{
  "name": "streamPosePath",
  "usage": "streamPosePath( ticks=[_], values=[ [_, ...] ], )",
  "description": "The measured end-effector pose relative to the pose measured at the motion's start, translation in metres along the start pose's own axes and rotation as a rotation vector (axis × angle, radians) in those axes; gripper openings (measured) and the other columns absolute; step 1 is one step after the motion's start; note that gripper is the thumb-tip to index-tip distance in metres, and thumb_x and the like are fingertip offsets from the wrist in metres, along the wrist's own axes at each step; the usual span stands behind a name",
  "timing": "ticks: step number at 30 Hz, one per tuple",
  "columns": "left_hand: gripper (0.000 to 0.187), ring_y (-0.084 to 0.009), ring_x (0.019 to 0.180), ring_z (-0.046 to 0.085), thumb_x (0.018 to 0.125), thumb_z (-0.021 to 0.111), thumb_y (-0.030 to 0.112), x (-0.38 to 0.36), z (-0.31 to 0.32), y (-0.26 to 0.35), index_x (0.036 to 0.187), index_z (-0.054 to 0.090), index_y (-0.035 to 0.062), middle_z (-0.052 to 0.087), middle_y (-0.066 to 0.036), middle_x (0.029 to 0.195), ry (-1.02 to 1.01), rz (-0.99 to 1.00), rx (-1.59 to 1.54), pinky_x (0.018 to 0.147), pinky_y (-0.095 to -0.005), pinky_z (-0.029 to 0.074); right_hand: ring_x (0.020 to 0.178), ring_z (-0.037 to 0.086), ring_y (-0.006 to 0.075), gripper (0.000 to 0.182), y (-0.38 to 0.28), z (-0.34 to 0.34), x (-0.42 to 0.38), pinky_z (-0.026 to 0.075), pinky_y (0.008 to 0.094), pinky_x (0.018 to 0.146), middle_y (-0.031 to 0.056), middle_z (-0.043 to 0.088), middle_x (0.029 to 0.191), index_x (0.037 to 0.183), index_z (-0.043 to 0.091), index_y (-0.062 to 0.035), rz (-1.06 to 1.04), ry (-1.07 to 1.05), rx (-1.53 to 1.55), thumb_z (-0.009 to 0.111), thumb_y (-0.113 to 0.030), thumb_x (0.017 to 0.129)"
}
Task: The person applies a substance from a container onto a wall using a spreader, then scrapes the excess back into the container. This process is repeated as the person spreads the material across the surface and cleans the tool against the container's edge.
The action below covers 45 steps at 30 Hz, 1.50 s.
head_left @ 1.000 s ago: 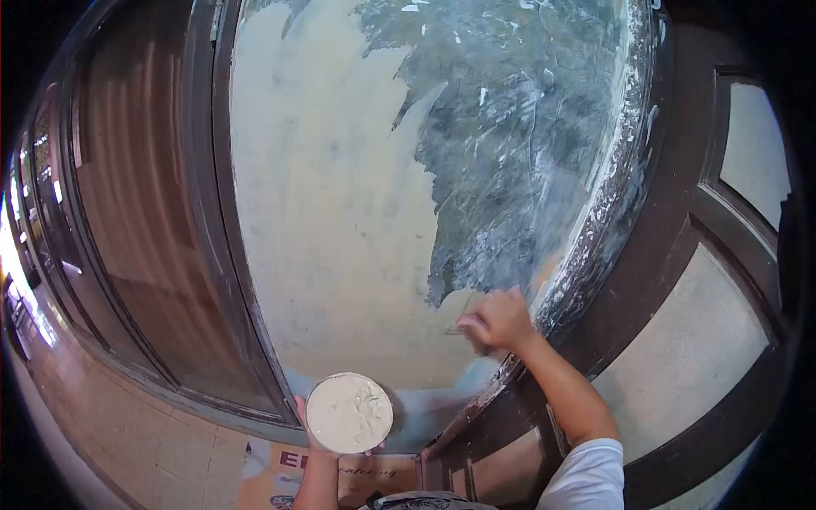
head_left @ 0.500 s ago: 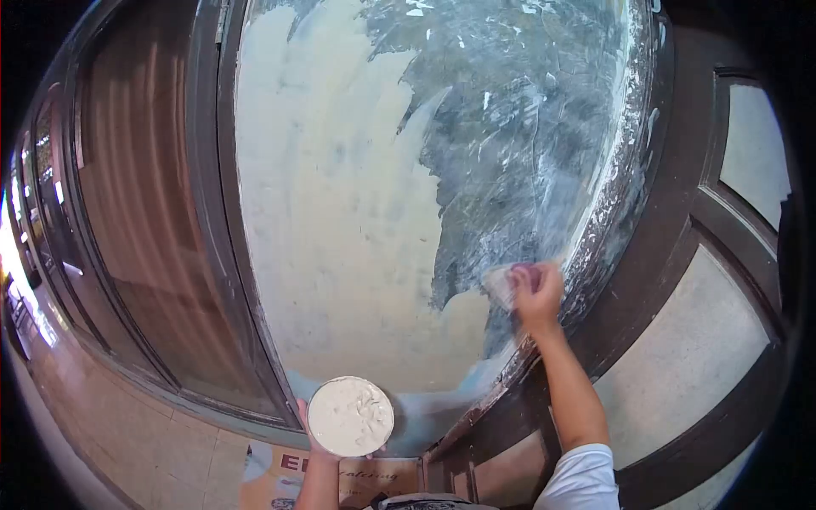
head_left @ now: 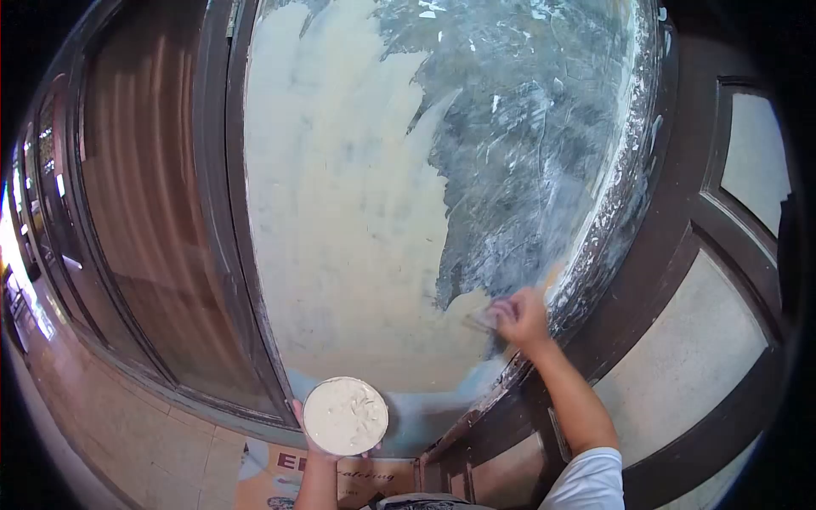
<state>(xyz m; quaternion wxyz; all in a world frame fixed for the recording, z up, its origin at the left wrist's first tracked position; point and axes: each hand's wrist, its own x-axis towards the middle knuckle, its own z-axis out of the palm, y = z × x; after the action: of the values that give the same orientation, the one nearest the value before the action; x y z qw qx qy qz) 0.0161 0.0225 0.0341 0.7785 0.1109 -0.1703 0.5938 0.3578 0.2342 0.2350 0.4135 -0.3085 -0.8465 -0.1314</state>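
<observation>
My left hand (head_left: 316, 450) supports a round tub of cream-coloured putty (head_left: 342, 418) from below, fingers wrapped round its sides. The putty's surface is scooped and ridged on one side. Closed round a putty knife (head_left: 483, 320), my right hand (head_left: 525, 318) is at the lower right of the wall panel (head_left: 340, 221). The knife is smeared by motion, and its handle is mostly hidden in my fingers. Its blade appears to touch the panel near the lower tip of the grey patch. Cream filler covers the panel's left and bottom; grey shows at upper right.
A rough, white-spattered edge (head_left: 616, 174) borders the panel on the right. Beyond it is a dark wooden frame with pale insets (head_left: 688, 348). On the left stands a brown glazed door (head_left: 149, 187). Printed cardboard (head_left: 382, 476) lies on the tiled floor (head_left: 161, 442) below.
My right hand has moved down and slightly left along the panel with the putty knife. The tub in my left hand has barely shifted, and the whole view has tilted a little.
</observation>
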Motion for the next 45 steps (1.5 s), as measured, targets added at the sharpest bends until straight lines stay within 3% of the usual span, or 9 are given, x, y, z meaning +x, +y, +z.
streamPosePath(
  ticks=[5, 9, 11, 17, 23, 31, 34, 37, 45],
  values=[
    [0.111, -0.0666, 0.097, 0.061, 0.076, 0.043, 0.095, -0.008, -0.002, 0.002, 0.152, 0.042, 0.0138, 0.05, -0.029, 0.145, 0.143, 0.055, 0.044, 0.053, -0.074, 0.054, 0.084, 0.069, 0.0285, 0.043, -0.026, -0.011, 0.033, 0.052, 0.0423, 0.073, 0.0137, 0.068, 0.084, 0.111, 0.062, -0.0009, -0.138, -0.327, -0.45, 0.07, -0.04, 0.096],
    [0.111, -0.0678, 0.098, 0.06, 0.076, 0.044, 0.095, -0.002, 0.009, -0.006, 0.152, 0.041, 0.014, 0.049, -0.031, 0.145, 0.084, 0.066, 0.05, 0.057, -0.0753, 0.056, 0.074, 0.061, 0.0369, 0.044, -0.021, -0.017, 0.05, 0.046, 0.0472, 0.065, 0.0153, 0.065, 0.078, 0.081, 0.07, -0.0062, 0.413, 0.874, 0.209, 0.066, -0.047, 0.096],
    [0.112, -0.0685, 0.098, 0.059, 0.076, 0.044, 0.095, -0.005, 0.006, -0.005, 0.153, 0.04, 0.0141, 0.049, -0.032, 0.145, 0.125, 0.09, 0.059, 0.06, -0.0752, 0.057, 0.074, 0.061, 0.0339, 0.039, -0.04, -0.025, 0.033, 0.05, 0.0433, 0.07, 0.017, 0.063, 0.084, 0.094, 0.061, 0.0016, -0.098, -0.364, -0.13, 0.072, -0.036, 0.097],
    [0.113, -0.0691, 0.099, 0.059, 0.075, 0.043, 0.096, -0.01, -0.002, 0.0, 0.154, 0.039, 0.016, 0.048, -0.031, 0.146, 0.074, 0.046, 0.045, 0.059, -0.0738, 0.057, 0.072, 0.06, 0.0298, 0.037, -0.014, -0.012, 0.053, 0.042, 0.0423, 0.062, 0.0098, 0.062, 0.08, 0.084, 0.062, -0.0085, 0.312, 0.644, 0.146, 0.072, -0.043, 0.092],
    [0.111, -0.068, 0.1, 0.06, 0.075, 0.042, 0.096, -0.004, 0.003, -0.01, 0.153, 0.04, 0.0166, 0.048, -0.03, 0.147, 0.12, 0.09, 0.045, 0.056, -0.0739, 0.056, 0.076, 0.063, 0.0283, 0.03, -0.022, 0.013, -0.005, 0.047, 0.0423, 0.066, 0.0109, 0.064, 0.081, 0.082, 0.061, -0.0049, -0.508, -0.074, -0.317, 0.073, -0.029, 0.095],
    [0.107, -0.0624, 0.115, 0.057, 0.079, 0.04, 0.094, -0.004, 0.003, -0.009, 0.152, 0.044, 0.0159, 0.048, -0.025, 0.15, 0.128, 0.096, 0.002, 0.072, -0.0826, 0.05, 0.077, 0.064, 0.0253, 0.036, 0.012, 0.004, 0.011, 0.044, 0.0399, 0.064, 0.0067, 0.066, 0.079, 0.086, 0.067, -0.0084, 0.233, 0.461, 0.15, 0.074, -0.044, 0.09],
    [0.107, -0.0619, 0.116, 0.056, 0.079, 0.043, 0.094, -0.006, 0.003, -0.01, 0.152, 0.044, 0.0153, 0.048, -0.025, 0.151, 0.153, 0.09, -0.011, 0.073, -0.0832, 0.049, 0.073, 0.062, 0.0155, 0.021, -0.03, -0.016, 0.019, 0.05, 0.0335, 0.072, 0.0063, 0.063, 0.082, 0.092, 0.058, -0.0022, -0.2, -0.714, -0.476, 0.073, -0.017, 0.095],
    [0.107, -0.062, 0.118, 0.055, 0.078, 0.043, 0.094, -0.006, 0.004, -0.009, 0.153, 0.043, 0.0172, 0.047, -0.025, 0.151, 0.126, 0.09, 0.041, 0.073, -0.0829, 0.049, 0.073, 0.068, 0.0293, 0.041, 0.014, -0.017, 0.037, 0.045, 0.0437, 0.058, 0.0082, 0.067, 0.081, 0.088, 0.066, -0.005, 0.293, 0.52, 0.213, 0.074, -0.045, 0.089],
    [0.107, -0.0624, 0.119, 0.054, 0.078, 0.043, 0.094, -0.009, -0.022, 0.0, 0.152, 0.043, 0.0174, 0.047, -0.025, 0.15, 0.222, 0.177, 0.1, 0.072, -0.0831, 0.049, 0.073, 0.059, 0.0282, 0.03, -0.001, -0.012, 0.023, 0.045, 0.0424, 0.073, 0.007, 0.059, 0.073, 0.085, 0.063, -0.0077, -0.493, -0.203, -0.303, 0.072, -0.036, 0.093]
  ],
)
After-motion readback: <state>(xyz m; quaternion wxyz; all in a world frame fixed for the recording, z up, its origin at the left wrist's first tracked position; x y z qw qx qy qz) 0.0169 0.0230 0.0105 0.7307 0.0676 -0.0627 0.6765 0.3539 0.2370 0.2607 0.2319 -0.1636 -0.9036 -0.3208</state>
